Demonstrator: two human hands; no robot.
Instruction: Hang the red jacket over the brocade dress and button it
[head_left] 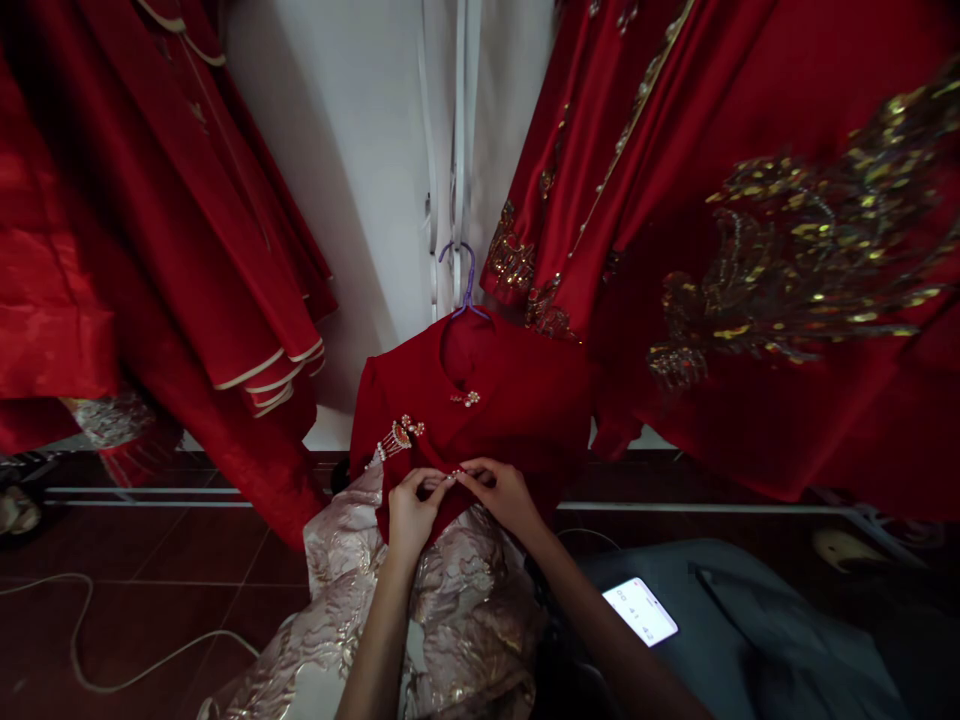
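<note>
A red top (517,390) with a crossed front hangs on a purple hanger (469,285) straight ahead. Both of my hands meet at its front, near the lower edge. My left hand (415,510) pinches a small beaded fastening (454,477) from the left, and my right hand (501,490) pinches it from the right. Just what lies between the fingertips is too small to make out. Higher on the front are a beaded flower clasp (470,399) and an orange-and-pearl tassel brooch (400,435). Below the top, pale shiny brocade fabric (465,590) spreads under my forearms.
Red garments (217,200) hang on the left. On the right hangs a red garment with a gold sequin pattern (810,240). A lit phone (640,611) showing digits lies on a grey surface (720,600). A white cable (150,660) curls over the tiled floor (180,560).
</note>
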